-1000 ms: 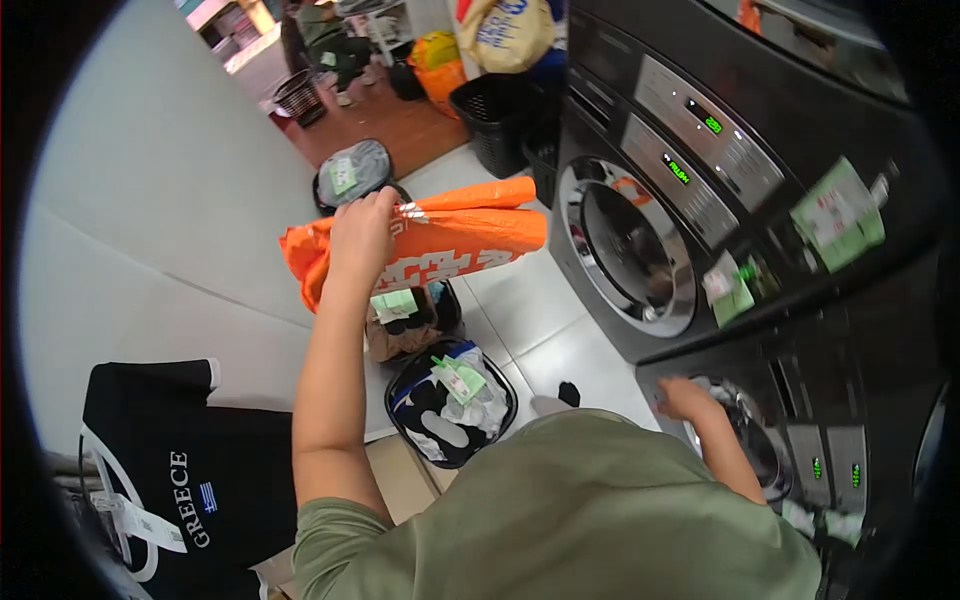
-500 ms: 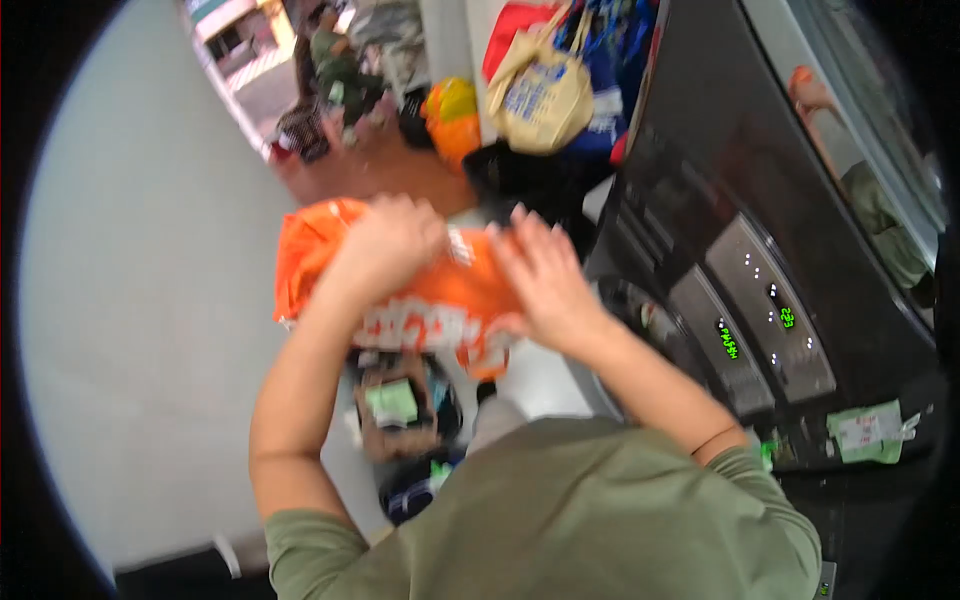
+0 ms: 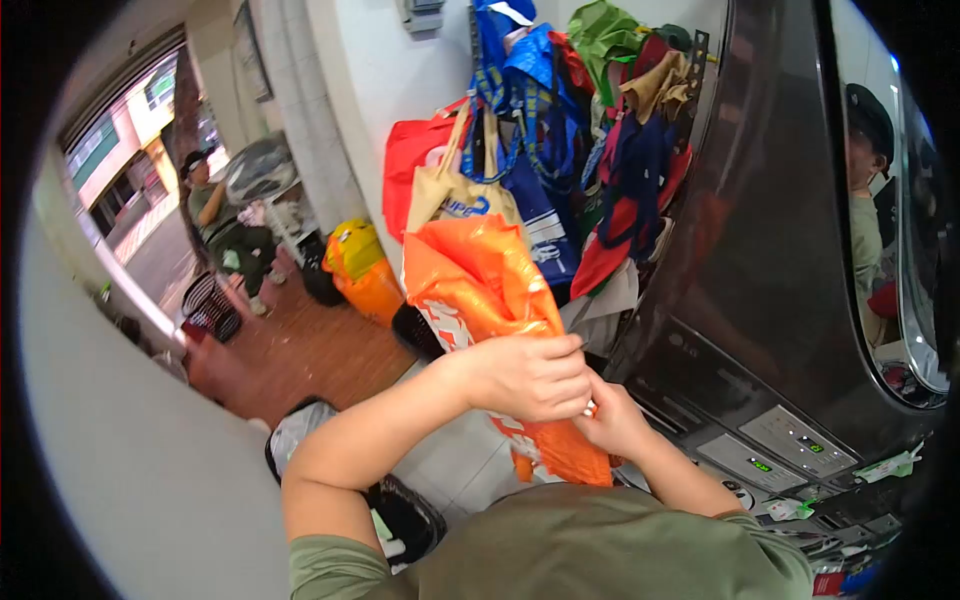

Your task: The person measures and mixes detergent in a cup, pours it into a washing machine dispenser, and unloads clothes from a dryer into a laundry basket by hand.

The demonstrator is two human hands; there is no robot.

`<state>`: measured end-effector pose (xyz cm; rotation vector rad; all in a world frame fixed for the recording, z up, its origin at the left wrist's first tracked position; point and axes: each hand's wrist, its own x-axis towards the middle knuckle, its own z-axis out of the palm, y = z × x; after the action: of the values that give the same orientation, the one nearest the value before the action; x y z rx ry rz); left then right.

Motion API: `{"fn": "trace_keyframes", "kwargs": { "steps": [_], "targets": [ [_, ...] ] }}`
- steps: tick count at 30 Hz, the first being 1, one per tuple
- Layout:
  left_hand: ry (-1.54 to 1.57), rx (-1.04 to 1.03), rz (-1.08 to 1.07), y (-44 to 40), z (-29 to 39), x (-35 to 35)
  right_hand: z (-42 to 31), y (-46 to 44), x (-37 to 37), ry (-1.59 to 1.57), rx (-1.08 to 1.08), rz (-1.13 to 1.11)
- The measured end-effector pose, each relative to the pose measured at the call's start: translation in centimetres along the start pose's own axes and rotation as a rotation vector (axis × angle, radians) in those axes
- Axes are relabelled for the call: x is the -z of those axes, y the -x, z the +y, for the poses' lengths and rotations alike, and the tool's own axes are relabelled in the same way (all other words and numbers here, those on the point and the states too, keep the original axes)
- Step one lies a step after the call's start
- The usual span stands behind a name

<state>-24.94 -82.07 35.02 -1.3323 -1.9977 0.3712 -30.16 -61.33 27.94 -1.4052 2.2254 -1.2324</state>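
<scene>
An orange bag (image 3: 485, 275) with white lettering is gathered at its middle in front of my chest. My left hand (image 3: 530, 378) is closed around the bunched part, fingers curled over it. Close beside it, my right hand (image 3: 613, 415) pinches the same gathered part from the right, its fingertips partly hidden. Above my hands the upper part of the bag puffs out, and its lower part hangs below them towards my shirt.
Many cloth bags hang on the wall ahead, among them a beige tote bag (image 3: 465, 195). To the right stands a dark LG machine (image 3: 690, 350) with lit displays. Another person (image 3: 225, 215) sits at the doorway near a dark basket (image 3: 210, 305). A yellow and orange bag (image 3: 360, 265) rests on the floor.
My view has lifted and turned towards the hanging bags. My hands, earlier apart along the bag held sideways, have come together, and the bag now stands more upright, bunched between them.
</scene>
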Motion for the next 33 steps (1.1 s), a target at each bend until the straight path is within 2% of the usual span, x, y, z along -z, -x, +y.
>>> {"fn": "trace_keyframes", "kwargs": {
  "steps": [2, 5, 7, 11, 13, 15, 17, 22, 23, 24, 25, 27, 29, 30, 31, 32, 33],
  "targets": [
    [0.106, 0.005, -0.014, -0.3, -3.5, -1.9, 1.6, -2.4, 0.4, -0.007, -0.096, 0.173],
    [0.163, 0.025, 0.056, -1.9, -9.8, -2.3, 5.8, -5.6, -0.1, 0.125, -0.099, 0.342],
    [0.25, 0.061, 0.104, -2.8, -15.2, -1.5, 5.5, -8.5, -0.3, 0.172, -0.129, 0.393],
    [0.157, 0.236, 0.259, -5.6, -30.1, -2.7, 5.1, -13.7, 0.7, 0.176, -0.181, 0.443],
    [0.062, 0.265, 0.268, -7.6, -38.4, -5.9, 6.6, -15.2, 0.8, 0.228, -0.166, 0.526],
    [0.037, 0.367, 0.151, -10.9, -46.0, -9.7, 6.8, -16.2, 1.0, 0.263, -0.247, 0.578],
    [0.193, 0.376, 0.115, -14.8, -51.7, -14.0, 5.0, -16.7, 1.0, 0.249, -0.352, 0.671],
    [0.335, 0.3, 0.09, -24.2, -59.5, -25.3, -0.3, -15.8, 0.8, 0.344, -0.61, 0.837],
    [0.428, 0.318, 0.185, -24.0, -59.1, -25.8, -1.5, -15.7, 0.3, 0.373, -0.623, 0.908],
    [0.621, 0.308, 0.139, -24.5, -60.4, -25.9, -3.2, -16.5, 0.0, 0.42, -0.636, 1.031],
    [0.703, 0.272, 0.19, -25.0, -61.5, -26.1, -4.2, -17.1, -0.3, 0.47, -0.651, 1.146],
    [0.976, 0.231, 0.037, -25.4, -62.8, -25.5, -6.6, -16.7, -0.6, 0.483, -0.736, 1.211],
    [1.211, 0.173, -0.02, -24.5, -64.1, -26.6, -9.4, -17.0, -0.4, 0.46, -0.831, 1.221],
    [0.976, 0.205, -0.039, -25.1, -64.8, -27.2, -10.0, -17.6, -0.1, 0.514, -0.775, 1.311],
    [0.739, 0.241, -0.062, -25.9, -65.4, -27.6, -10.9, -17.2, 0.1, 0.634, -0.829, 1.289],
    [0.504, 0.277, -0.092, -26.2, -65.4, -28.5, -11.5, -18.4, 0.5, 0.761, -0.818, 1.425],
    [0.292, 0.31, -0.292, -26.3, -63.4, -28.0, -11.9, -17.0, 0.3, 0.732, -0.927, 1.429]
  ]
}}
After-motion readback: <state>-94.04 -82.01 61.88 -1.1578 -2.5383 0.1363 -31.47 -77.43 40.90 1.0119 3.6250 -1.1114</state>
